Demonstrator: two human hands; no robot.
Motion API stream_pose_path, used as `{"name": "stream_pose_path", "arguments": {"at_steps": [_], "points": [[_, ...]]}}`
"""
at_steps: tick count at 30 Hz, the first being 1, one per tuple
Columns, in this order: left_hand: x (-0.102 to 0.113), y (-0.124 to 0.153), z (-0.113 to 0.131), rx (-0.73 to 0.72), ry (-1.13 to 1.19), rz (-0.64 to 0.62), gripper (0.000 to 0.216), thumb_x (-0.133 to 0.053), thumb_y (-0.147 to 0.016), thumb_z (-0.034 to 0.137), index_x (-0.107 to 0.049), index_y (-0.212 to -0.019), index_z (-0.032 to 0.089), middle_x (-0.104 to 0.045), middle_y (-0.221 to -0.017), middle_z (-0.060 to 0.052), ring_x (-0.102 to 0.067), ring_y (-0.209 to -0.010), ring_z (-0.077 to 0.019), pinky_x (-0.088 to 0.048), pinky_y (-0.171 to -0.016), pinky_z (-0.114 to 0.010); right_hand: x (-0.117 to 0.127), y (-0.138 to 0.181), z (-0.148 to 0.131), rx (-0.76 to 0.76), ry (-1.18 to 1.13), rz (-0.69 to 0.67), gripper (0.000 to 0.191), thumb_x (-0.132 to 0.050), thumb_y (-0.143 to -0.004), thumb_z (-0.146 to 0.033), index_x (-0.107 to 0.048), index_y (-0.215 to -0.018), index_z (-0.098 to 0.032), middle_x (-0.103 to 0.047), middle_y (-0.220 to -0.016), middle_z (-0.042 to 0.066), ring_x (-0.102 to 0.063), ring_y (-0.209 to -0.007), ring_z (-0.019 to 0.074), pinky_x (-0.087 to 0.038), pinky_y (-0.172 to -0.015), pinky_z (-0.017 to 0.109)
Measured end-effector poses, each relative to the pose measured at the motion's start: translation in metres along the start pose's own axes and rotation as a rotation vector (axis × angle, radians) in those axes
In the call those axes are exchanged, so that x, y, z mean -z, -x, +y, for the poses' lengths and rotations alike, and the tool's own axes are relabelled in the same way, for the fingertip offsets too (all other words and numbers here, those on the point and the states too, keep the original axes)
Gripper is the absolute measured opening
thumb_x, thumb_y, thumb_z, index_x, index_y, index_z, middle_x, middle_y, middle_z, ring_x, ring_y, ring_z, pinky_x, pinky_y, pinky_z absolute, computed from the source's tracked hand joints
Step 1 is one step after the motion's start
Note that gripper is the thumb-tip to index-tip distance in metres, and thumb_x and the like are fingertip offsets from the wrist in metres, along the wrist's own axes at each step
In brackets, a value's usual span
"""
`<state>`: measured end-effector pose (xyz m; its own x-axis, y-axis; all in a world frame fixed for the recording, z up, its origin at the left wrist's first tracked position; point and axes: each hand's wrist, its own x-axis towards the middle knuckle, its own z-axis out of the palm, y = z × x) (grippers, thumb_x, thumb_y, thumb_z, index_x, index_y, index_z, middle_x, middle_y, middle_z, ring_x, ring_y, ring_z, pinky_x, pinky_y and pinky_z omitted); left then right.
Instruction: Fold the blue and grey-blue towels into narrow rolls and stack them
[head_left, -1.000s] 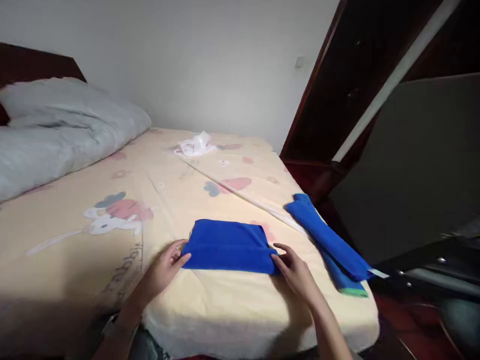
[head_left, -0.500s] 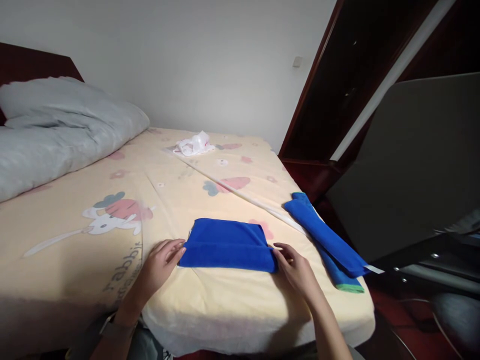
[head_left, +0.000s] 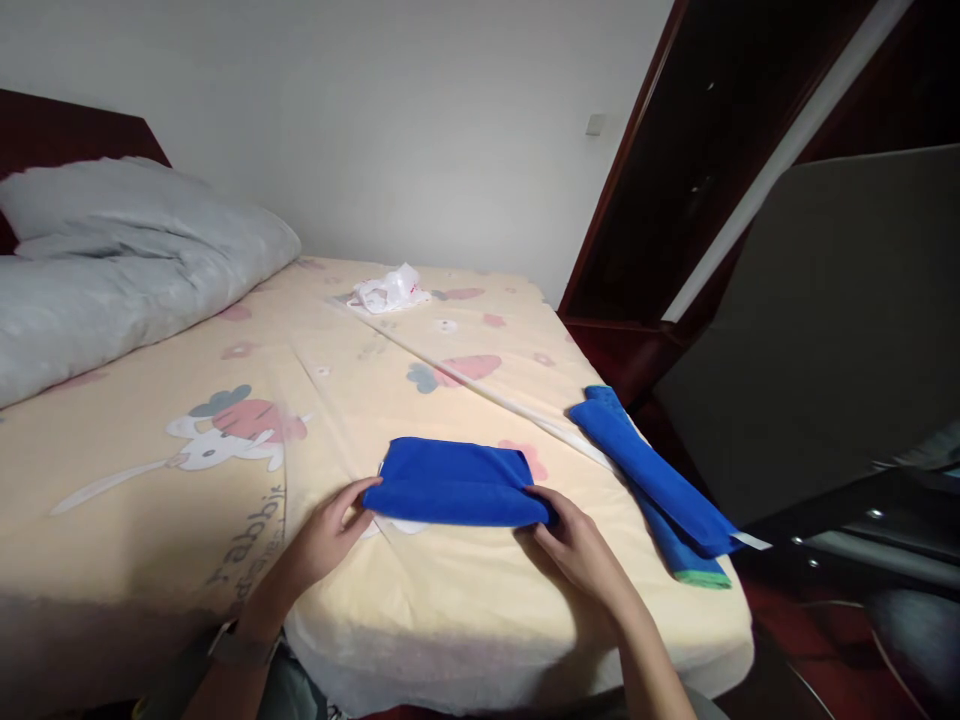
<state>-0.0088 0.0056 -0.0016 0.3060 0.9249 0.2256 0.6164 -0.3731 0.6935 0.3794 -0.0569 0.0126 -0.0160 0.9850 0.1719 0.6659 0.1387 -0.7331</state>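
A blue towel (head_left: 454,485), partly folded over, lies near the front edge of the bed. My left hand (head_left: 337,525) pinches the left end of its near fold between thumb and fingers. At the opposite end, my right hand (head_left: 566,530) grips the same fold, fingers on top and thumb below. The near edge looks slightly raised off the sheet. A small white tag shows at the towel's left side.
Two folded blue towels (head_left: 652,475) lie crossed along the bed's right edge, one with green trim. Farther back sits a crumpled white plastic bag (head_left: 390,290). A grey quilt (head_left: 135,260) covers the left rear. Dark furniture (head_left: 825,330) stands to the right.
Both hands have closed on the ends of the near fold. That fold has moved away from me and become narrower, with its front edge lifted. The crossed towels have stayed put.
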Motion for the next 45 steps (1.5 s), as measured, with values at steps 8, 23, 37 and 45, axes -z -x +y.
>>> {"name": "stream_pose_path", "arguments": {"at_steps": [8,23,37,45], "points": [[-0.009,-0.025,-0.001,0.133,0.134,0.113,0.047,-0.051,-0.093,0.051,-0.053,-0.13,0.022,-0.067,-0.119,-0.009,-0.067,-0.106,-0.023,-0.054,-0.09,-0.035,-0.009,-0.016,0.008,-0.22,-0.16,0.137,0.046,-0.053,-0.093,-0.05,-0.052,-0.131,-0.025,-0.07,-0.115,0.008,-0.067,-0.104,0.0269,-0.052,-0.089,0.039],[0.004,-0.026,0.006,-0.001,-0.041,-0.022,0.021,-0.054,-0.089,0.033,-0.064,-0.105,0.023,-0.069,-0.103,-0.006,-0.065,-0.093,-0.0225,-0.05,-0.084,-0.034,0.005,-0.012,0.008,-0.14,-0.178,0.048,0.032,-0.056,-0.08,-0.025,-0.068,-0.109,-0.022,-0.073,-0.107,0.006,-0.067,-0.101,0.0286,-0.051,-0.09,0.039],[0.008,-0.045,0.01,-0.137,-0.318,0.211,0.034,-0.049,-0.096,0.042,-0.06,-0.121,0.022,-0.064,-0.125,-0.01,-0.059,-0.118,-0.0263,-0.044,-0.102,-0.041,0.005,-0.032,0.01,-0.11,-0.103,0.324,0.036,-0.051,-0.093,-0.047,-0.065,-0.113,-0.021,-0.067,-0.115,0.011,-0.065,-0.103,0.0276,-0.053,-0.089,0.041],[0.001,-0.078,0.018,-0.217,-0.369,-0.057,0.057,-0.053,-0.078,0.009,-0.057,-0.132,0.024,-0.059,-0.137,-0.009,-0.055,-0.126,-0.0261,-0.043,-0.105,-0.041,-0.014,-0.048,0.015,0.238,0.211,0.159,0.05,-0.057,-0.084,-0.024,-0.055,-0.134,-0.022,-0.054,-0.139,0.011,-0.052,-0.126,0.0297,-0.044,-0.106,0.048]]}}
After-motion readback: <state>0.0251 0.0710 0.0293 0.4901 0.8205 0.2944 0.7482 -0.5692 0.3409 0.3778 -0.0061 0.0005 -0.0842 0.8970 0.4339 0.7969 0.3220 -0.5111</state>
